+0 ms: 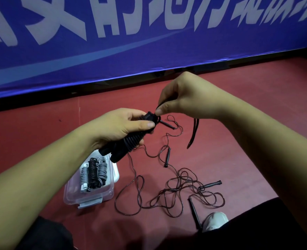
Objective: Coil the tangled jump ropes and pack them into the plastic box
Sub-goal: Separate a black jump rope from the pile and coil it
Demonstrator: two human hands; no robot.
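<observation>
My left hand (123, 126) grips a black jump rope bundle (131, 140), its cord wound in tight turns round the handles. My right hand (181, 98) pinches the free cord end at the top of the bundle; a loop of that cord (194, 134) hangs below the hand. On the red floor lies a tangle of dark thin ropes (177, 192) with several black handles (167, 157). The clear plastic box (71, 195) stands lower left and holds three coiled ropes (94, 173), grey and black.
A blue banner (149, 47) with white lettering runs along the far side of the floor. A white shoe (214, 221) and dark trouser legs show at the bottom. One handle (195, 212) lies right beside the shoe.
</observation>
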